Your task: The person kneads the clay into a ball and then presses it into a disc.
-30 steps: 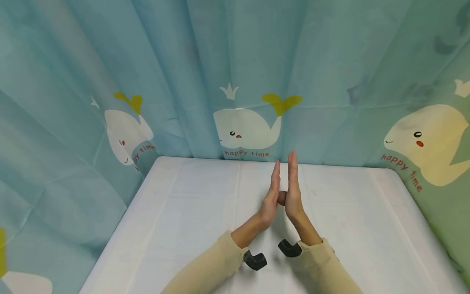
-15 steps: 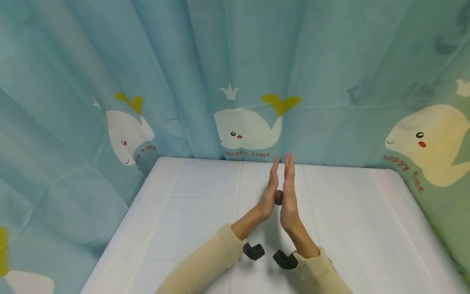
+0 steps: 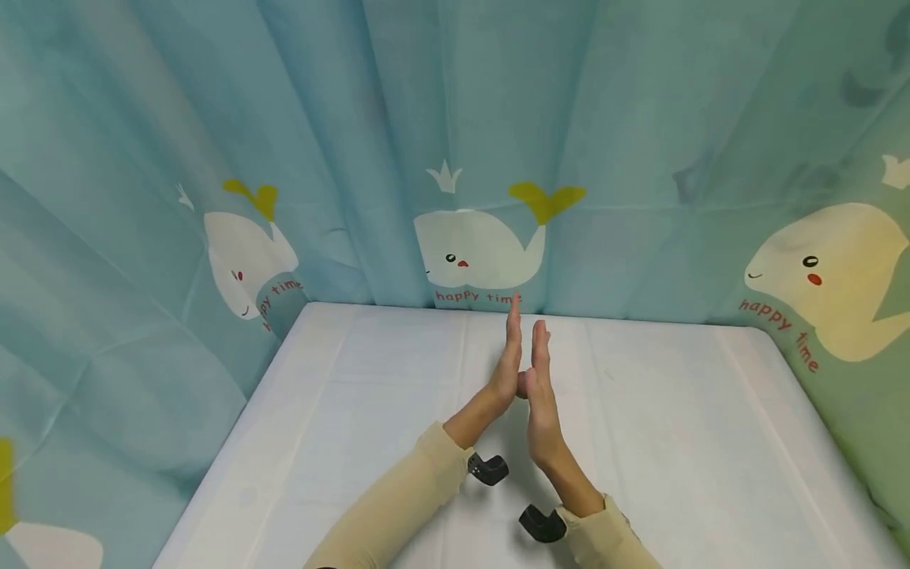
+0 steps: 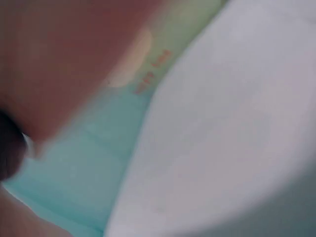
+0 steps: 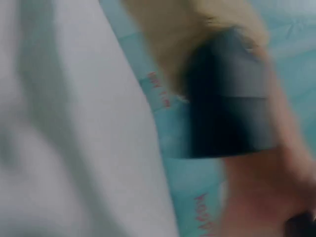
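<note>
Between my two upright palms sits a small brown ball (image 3: 523, 385), partly hidden by the right hand. My left hand (image 3: 506, 367), fingers straight and pointing away, lies against its left side. Fingers also extended, my right hand (image 3: 542, 407) touches it from the right and sits nearer to my body than the left. The left wrist view catches the dark ball (image 4: 11, 150) at its left edge among blurred skin. In the right wrist view the other arm's black wrist camera (image 5: 229, 98) is large, with a dark bit of the ball (image 5: 300, 225) in the lower corner.
A white-covered table (image 3: 384, 371) lies under the hands. Around its far and side edges hangs a blue-green curtain (image 3: 341, 118) printed with whales. Black wrist cameras (image 3: 543, 524) stick out from both beige sleeves, close to each other.
Both hands and the ball have shifted left. The right hand has slid back toward my body while the left has slid slightly forward, the ball staying between the palms.
</note>
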Demonstrator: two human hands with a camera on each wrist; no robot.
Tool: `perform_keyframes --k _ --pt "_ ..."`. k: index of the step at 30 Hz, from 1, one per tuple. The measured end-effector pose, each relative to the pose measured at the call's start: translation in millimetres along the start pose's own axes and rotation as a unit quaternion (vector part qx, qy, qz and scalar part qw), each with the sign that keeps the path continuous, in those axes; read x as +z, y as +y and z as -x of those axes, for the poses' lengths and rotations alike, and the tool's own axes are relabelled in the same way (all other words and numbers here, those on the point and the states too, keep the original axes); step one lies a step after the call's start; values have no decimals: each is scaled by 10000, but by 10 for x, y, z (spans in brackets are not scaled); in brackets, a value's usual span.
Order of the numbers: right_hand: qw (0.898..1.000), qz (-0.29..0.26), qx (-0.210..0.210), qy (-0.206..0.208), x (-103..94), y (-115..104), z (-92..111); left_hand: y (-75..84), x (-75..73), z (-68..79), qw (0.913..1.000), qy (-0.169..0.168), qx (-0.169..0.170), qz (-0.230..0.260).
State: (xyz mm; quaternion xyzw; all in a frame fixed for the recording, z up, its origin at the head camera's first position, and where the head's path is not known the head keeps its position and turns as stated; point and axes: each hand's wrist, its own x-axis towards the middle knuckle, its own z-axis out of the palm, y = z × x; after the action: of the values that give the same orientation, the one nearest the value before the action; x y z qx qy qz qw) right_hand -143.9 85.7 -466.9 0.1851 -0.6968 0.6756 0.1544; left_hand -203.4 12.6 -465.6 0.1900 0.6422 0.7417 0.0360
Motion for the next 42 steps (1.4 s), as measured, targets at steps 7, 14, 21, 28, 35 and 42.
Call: perform_keyframes --k 7,14,21,28,35,42 --pt "9993 270 140 238 -226 142 -297 9 133 196 9978 -224 -245 577" --pt "9997 -23 43 -249 -113 240 -124 243 -16 73 9957 8 -298 881" --pt "9918 875 -879 -310 -7 -50 -189 15 -61 23 9992 -37 -290 259" --pt "9983 521 257 -90 -280 267 -361 161 92 237 9982 -433 -158 387" --pt "9969 679 -339 -224 -29 174 -7 176 -17 145 9913 173 -523 1198" --pt "9988 324 -227 -275 -27 -43 -98 -80 21 208 9966 60 -640 513"
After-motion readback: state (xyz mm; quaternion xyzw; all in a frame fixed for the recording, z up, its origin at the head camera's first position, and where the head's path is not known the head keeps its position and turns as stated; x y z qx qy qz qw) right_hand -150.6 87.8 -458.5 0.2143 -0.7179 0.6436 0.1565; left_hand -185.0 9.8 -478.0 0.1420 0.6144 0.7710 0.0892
